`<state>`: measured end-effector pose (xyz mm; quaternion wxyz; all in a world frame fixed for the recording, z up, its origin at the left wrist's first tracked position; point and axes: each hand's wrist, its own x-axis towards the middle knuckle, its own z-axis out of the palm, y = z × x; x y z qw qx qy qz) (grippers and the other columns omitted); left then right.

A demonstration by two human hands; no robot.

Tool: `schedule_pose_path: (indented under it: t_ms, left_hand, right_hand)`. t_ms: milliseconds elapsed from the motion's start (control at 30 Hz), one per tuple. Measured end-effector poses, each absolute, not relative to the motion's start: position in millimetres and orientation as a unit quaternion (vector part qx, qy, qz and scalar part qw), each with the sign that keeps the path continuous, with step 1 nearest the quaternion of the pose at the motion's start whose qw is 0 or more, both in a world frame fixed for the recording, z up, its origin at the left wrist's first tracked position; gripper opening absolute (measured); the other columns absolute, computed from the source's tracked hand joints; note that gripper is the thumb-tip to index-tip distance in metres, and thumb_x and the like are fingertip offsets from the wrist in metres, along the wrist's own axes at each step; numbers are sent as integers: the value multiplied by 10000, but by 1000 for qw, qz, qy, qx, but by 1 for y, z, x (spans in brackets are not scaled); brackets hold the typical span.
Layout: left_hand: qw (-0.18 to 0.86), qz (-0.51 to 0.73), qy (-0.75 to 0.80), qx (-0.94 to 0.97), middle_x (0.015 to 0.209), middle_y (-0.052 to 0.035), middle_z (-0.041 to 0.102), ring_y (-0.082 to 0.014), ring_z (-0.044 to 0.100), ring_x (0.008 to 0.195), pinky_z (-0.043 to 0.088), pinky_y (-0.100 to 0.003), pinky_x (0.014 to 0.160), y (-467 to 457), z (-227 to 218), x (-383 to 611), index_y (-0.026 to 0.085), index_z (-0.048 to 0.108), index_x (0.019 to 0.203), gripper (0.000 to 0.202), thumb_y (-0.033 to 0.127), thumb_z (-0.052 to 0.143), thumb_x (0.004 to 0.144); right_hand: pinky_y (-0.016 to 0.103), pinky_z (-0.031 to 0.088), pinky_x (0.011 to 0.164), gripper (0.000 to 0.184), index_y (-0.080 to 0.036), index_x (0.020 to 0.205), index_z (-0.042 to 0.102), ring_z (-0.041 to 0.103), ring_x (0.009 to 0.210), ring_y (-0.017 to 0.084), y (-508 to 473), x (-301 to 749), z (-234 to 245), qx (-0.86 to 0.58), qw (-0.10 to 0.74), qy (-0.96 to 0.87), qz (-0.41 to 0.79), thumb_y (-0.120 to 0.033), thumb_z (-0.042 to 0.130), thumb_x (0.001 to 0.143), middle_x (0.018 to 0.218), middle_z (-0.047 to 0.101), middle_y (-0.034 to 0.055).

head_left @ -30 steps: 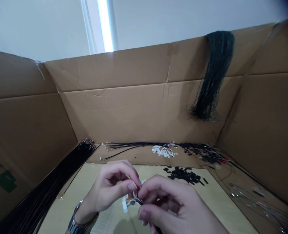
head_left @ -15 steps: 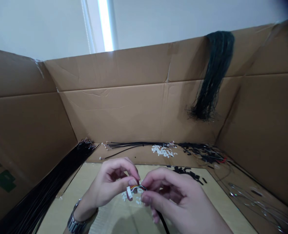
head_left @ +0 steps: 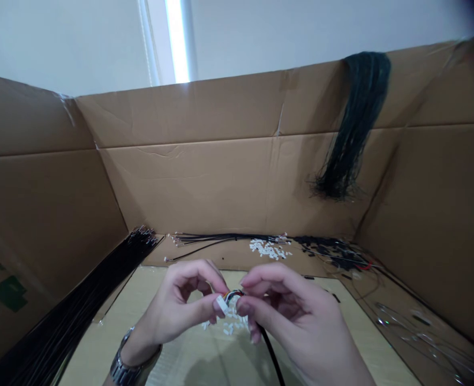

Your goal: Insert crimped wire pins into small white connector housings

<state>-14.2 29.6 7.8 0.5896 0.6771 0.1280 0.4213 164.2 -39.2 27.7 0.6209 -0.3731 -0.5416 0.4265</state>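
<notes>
Between thumb and fingers, my left hand (head_left: 186,300) pinches a small white connector (head_left: 222,305). Several thin coloured wires (head_left: 233,293) curve from this connector toward my right hand (head_left: 288,316), whose thumb and index finger close on the wires' other end. There a black cable (head_left: 272,354) emerges below my right palm and runs down out of view. Exactly where the wires enter the cable is covered by my fingers. Small loose white connectors (head_left: 229,327) lie on the pale board (head_left: 172,354) beneath my hands.
Cardboard walls (head_left: 196,187) enclose the work area. A long bundle of black cables (head_left: 80,305) lies along the left. More cables (head_left: 228,237), a pile of white connectors (head_left: 269,249) and black pieces (head_left: 337,252) sit at the back. Dark strands (head_left: 353,123) hang over the wall.
The connector has turned and shifted slightly up and right in my left fingers. The coloured wires now arch more tightly, and my right index finger has lifted a little.
</notes>
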Motion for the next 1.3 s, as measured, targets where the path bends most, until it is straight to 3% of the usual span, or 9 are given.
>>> schedule_pose_path:
  t_ms: [267, 567, 767, 867, 967, 1167, 1300]
  left_hand:
    - [570, 427, 176, 680, 695, -6, 638, -64, 610, 546, 508, -138, 537, 28, 11, -11, 147, 676, 830, 208, 341, 725, 889]
    - [580, 413, 200, 673, 633, -3, 648, -73, 591, 523, 501, -155, 523, 33, 10, -10, 145, 642, 823, 259, 383, 721, 885]
    - [518, 439, 253, 689, 620, 7, 644, -72, 583, 514, 492, -148, 506, 35, 14, -11, 153, 635, 850, 254, 393, 666, 925]
    - [488, 462, 260, 694, 624, 11, 645, -71, 580, 523, 495, -149, 518, 35, 13, -11, 158, 638, 867, 239, 385, 642, 943]
    - [470, 485, 252, 693, 624, 8, 641, -81, 587, 528, 509, -160, 512, 34, 10, -9, 159, 645, 862, 237, 379, 632, 949]
    - [443, 504, 225, 706, 655, -2, 634, -97, 599, 529, 520, -188, 499, 34, 9, -8, 156, 657, 831, 218, 343, 646, 942]
    - [432, 522, 167, 716, 742, -10, 630, -101, 613, 554, 526, -200, 503, 33, 7, -11, 178, 684, 918, 197, 371, 649, 940]
  right_hand:
    - [98, 519, 473, 7, -224, 814, 760, 604, 473, 52, -36, 167, 26, -354, 581, -541, 494, -221, 760, 820, 649, 717, -16]
    - [144, 529, 424, 176, -169, 858, 714, 582, 480, 69, -27, 169, 22, -324, 548, -539, 551, -337, 687, 904, 704, 691, 11]
    - [187, 496, 440, 189, -248, 1039, 655, 549, 492, 81, -30, 175, 14, -400, 459, -581, 540, -383, 671, 908, 726, 607, -37]
    - [188, 405, 471, 119, -253, 977, 670, 484, 525, 77, -37, 173, 17, -468, 475, -617, 418, -339, 588, 961, 687, 551, -48]
    - [213, 343, 488, 199, -247, 922, 676, 437, 545, 86, -40, 170, 21, -485, 468, -651, 348, -307, 503, 1001, 676, 551, -44]
    - [239, 296, 489, 282, -197, 793, 619, 382, 503, 83, -36, 173, 23, -482, 459, -644, 376, -295, 467, 1009, 630, 509, -44]
    - [248, 271, 478, 366, -188, 742, 587, 360, 485, 74, -34, 174, 21, -450, 448, -651, 417, -358, 442, 1031, 648, 518, -33]
